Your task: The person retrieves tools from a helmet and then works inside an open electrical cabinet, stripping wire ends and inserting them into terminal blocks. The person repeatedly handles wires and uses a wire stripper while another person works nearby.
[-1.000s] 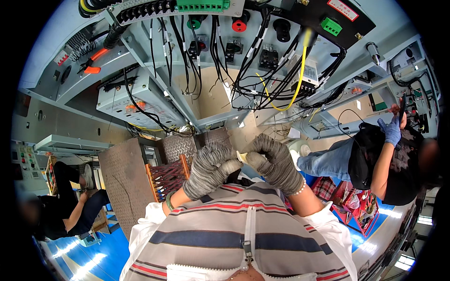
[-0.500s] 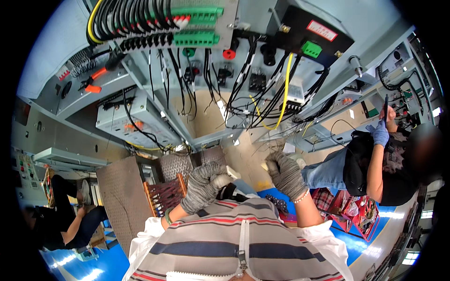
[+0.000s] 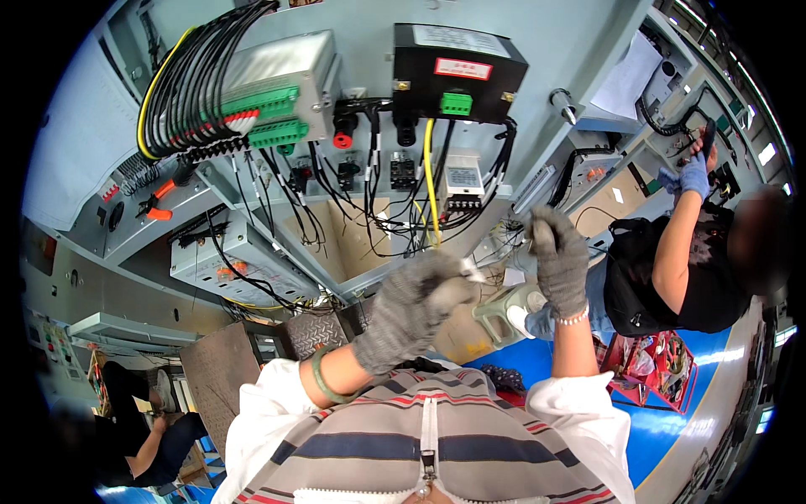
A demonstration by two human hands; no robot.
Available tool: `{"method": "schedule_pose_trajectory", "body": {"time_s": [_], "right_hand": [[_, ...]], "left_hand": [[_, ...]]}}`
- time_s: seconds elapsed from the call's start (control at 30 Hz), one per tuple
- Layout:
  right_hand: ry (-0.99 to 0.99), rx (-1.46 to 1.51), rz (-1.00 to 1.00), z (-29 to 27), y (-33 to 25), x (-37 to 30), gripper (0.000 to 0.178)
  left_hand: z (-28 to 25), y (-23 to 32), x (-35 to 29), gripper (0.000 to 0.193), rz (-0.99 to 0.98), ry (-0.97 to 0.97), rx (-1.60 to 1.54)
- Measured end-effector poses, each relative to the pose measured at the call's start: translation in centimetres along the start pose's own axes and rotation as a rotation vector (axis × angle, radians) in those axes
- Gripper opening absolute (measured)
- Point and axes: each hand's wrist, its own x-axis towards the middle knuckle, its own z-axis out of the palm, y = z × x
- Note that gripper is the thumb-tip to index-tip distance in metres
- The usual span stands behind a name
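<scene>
My left hand, in a grey knitted glove, is closed with thumb and fingers pinched on a small white piece, too blurred to name. Off to its right, my right hand wears a matching glove and is raised with its fingers curled together; whatever they hold, if anything, is hidden. Beyond both hands, loose black wires and a yellow wire hang inside the open grey cabinet. Above the wires are a black box with a green connector and a unit with green terminal strips.
Orange-handled pliers lie on the cabinet ledge at left. A pale green stool stands below my hands. To the right a co-worker in blue gloves works at another cabinet, near a red crate. Another person sits at lower left.
Both my hands have risen toward the cabinet, the left also moving right and the right slightly right. The view has shifted, so the black box and wires appear farther left and more upright.
</scene>
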Motion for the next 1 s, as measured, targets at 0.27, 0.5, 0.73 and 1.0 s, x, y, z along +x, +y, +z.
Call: {"method": "schedule_pose_trajectory", "body": {"time_s": [0.27, 0.5, 0.73, 1.0], "right_hand": [[0.071, 0.161, -0.247, 1.0, 1.0, 5.8, 0.036], [0.041, 0.159, -0.277, 2.1, 1.6, 6.7, 0.035], [0.011, 0.057, -0.233, 2.0, 2.3, 6.6, 0.027], [0.083, -0.05, -0.324, 0.2, 1.4, 5.2, 0.028]], "left_hand": [[6.3, -1.9, 9.7, 0.025, 0.083, 0.275, -0.174], [5.9, -1.4, 10.7, 0.028, 0.058, 0.313, 0.138], [5.5, -4.2, 12.7, 0.04, 0.082, 0.424, 0.678], [8.1, -0.2, 12.5, 0.034, -0.146, 0.41, 0.552]]}}
